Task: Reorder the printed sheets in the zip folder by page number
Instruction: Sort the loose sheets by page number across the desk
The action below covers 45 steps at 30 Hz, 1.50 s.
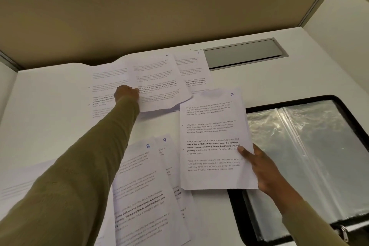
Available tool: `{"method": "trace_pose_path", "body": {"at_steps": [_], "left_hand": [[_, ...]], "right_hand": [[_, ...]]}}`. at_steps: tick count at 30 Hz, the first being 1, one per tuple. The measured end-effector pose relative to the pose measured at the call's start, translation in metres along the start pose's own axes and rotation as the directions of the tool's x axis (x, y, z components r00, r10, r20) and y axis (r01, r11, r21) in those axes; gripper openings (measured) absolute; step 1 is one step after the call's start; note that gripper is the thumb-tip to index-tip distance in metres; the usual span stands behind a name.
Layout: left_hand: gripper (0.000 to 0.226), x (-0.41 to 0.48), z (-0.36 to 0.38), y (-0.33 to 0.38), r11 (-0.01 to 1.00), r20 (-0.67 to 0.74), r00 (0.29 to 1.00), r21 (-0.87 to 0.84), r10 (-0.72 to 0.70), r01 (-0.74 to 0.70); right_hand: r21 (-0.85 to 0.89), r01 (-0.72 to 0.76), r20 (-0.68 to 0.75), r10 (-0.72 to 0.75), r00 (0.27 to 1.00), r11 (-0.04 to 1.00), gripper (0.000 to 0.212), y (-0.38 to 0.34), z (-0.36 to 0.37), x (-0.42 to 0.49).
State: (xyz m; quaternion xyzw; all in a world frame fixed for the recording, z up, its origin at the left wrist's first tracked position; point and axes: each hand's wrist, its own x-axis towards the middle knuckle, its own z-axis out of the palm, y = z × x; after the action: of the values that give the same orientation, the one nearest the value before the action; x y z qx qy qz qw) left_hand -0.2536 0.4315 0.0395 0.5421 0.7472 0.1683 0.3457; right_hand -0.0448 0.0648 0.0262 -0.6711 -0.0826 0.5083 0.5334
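White printed sheets [143, 181] lie spread on the desk [259, 82], with pages 8 and 9 at six o'clock. The left hand [126, 93] pinches the edge of a far sheet [159, 80] at eleven o'clock. The right hand [259, 168] holds the sheet marked 2 [211, 136], thumb on top, just beside the clear zip folder [303, 156] at four o'clock.

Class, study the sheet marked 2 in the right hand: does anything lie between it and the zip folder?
Nothing visible does. The right hand holds the sheet marked 2 at the left edge of the zip folder, and no other sheet covers the folder.
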Motion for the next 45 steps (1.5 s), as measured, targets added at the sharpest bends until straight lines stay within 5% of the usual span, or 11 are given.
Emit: {"method": "trace_pose_path", "body": {"at_steps": [5, 9, 16, 25, 32, 45], "left_hand": [[0.06, -0.02, 0.002, -0.008, 0.986, -0.107, 0.983, 0.096, 0.146, -0.136], [0.04, -0.093, 0.01, -0.013, 0.933, 0.114, 0.926, -0.049, 0.36, -0.357], [0.041, -0.198, 0.02, -0.056, 0.978, 0.462, 0.868, -0.175, 0.182, -0.112], [0.035, -0.216, -0.006, -0.101, 0.964, 0.251, 0.956, -0.251, 0.151, -0.087], [0.015, -0.195, -0.046, -0.13, 0.956, 0.16, 0.974, -0.272, 0.158, -0.11], [0.009, -0.106, -0.137, -0.152, 0.922, -0.074, 0.989, -0.36, 0.126, -0.145]], "right_hand": [[0.0, 0.008, -0.022, -0.008, 1.0, 1.0, 0.029, -0.001, -0.013, -0.01], [0.05, 0.01, -0.041, -0.008, 0.999, 0.999, 0.031, 0.001, -0.02, -0.019], [0.083, 0.033, -0.029, -0.03, 0.999, 0.996, 0.034, -0.001, -0.01, -0.029], [0.083, 0.055, 0.058, -0.06, 0.997, 0.995, 0.031, 0.001, 0.03, -0.038], [0.05, 0.062, 0.111, -0.067, 0.992, 0.997, 0.036, 0.005, 0.071, -0.034], [-0.007, 0.053, 0.159, -0.052, 0.986, 0.999, 0.025, -0.001, 0.127, -0.017]]}}
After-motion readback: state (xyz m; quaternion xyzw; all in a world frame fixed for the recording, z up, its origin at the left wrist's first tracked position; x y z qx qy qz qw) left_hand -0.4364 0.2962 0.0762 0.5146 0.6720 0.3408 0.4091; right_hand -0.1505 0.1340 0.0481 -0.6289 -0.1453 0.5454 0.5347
